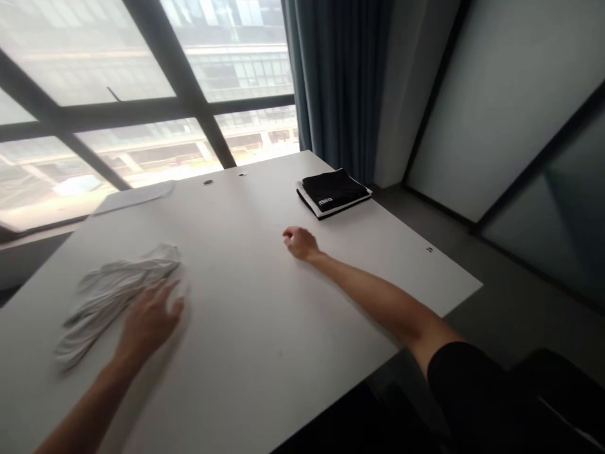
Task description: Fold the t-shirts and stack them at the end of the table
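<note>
A crumpled light grey garment lies on the left part of the white table. My left hand is at its right edge, fingers spread and slightly blurred; whether it touches the fabric I cannot tell. Over the middle of the table, my right hand is curled into a loose fist, and nothing shows in it. Just beyond that hand sits a neat stack of folded clothes, black on top with white lettering and with white and black layers beneath.
A pale flat sheet-like thing lies at the far left edge by the window. Small dark fittings mark the tabletop. A dark blue curtain hangs behind the far corner. Frosted panels stand to the right.
</note>
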`<state>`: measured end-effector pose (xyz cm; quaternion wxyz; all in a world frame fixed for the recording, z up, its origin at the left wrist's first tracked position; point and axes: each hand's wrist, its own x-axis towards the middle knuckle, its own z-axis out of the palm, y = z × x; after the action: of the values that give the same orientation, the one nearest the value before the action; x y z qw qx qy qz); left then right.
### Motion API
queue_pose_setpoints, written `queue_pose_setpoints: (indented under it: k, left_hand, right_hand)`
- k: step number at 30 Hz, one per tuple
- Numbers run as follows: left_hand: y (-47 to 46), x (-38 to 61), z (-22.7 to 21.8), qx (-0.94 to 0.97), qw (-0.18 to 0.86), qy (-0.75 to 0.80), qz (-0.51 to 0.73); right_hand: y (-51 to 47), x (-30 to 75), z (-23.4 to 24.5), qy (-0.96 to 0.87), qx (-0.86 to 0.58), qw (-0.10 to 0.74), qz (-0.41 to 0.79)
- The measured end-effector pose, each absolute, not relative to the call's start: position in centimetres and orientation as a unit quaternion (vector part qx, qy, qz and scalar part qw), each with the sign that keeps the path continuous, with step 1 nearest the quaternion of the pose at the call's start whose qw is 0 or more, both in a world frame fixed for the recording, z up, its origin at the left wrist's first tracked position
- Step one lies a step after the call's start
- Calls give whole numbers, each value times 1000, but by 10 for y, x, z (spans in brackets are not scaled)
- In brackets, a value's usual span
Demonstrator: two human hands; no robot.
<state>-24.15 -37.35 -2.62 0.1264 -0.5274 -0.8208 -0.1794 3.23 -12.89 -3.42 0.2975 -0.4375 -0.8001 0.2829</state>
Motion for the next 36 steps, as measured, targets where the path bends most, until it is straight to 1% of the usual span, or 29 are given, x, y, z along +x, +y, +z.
queue_pose_setpoints:
  k: [3, 6, 9, 12, 16, 19, 21, 23, 25, 28, 31, 33, 36]
  left_hand:
    - [-381, -224, -62, -577, 82, -791, -187]
    - [-380, -206, -85, -579, 75, -777, -236]
    - [-382, -203, -88, -552, 60, -776, -300]
    - [-387, -210, -86, -516, 38, -778, -357]
    - [-389, -217, -86, -478, -3, -770, -423]
    - [-389, -218, -85, -453, -19, -753, -477]
    - [-391, -217, -81, -458, -25, -728, -509]
    - [-396, -214, -77, -485, -38, -702, -521]
    - [-401, -210, -74, -513, -48, -691, -506]
    - [-409, -207, -70, -533, -30, -708, -463]
    - [-411, -209, -69, -542, -6, -728, -421]
    - [-411, -209, -69, -553, 4, -727, -406]
    - [-409, -205, -67, -568, 17, -721, -397]
  right_hand:
    - [-78, 45, 0, -783, -472, 333, 231]
    - [-36, 61, 21, -765, -511, 338, 198]
    - [-18, 72, 23, -750, -545, 325, 187]
    - [-18, 67, 22, -747, -548, 328, 186]
    - [-40, 33, 40, -769, -481, 373, 194]
    - [-82, -2, 57, -802, -379, 410, 213]
    - [-121, -24, 59, -823, -300, 415, 244]
    - [-161, -43, 49, -809, -193, 440, 340]
    - [-196, -54, 28, -794, -164, 421, 407]
    - [-227, -60, -14, -749, -206, 406, 480]
    - [-237, -55, -52, -729, -226, 400, 507]
    - [-237, -49, -68, -713, -222, 389, 539]
    - [-237, -43, -79, -686, -218, 387, 576]
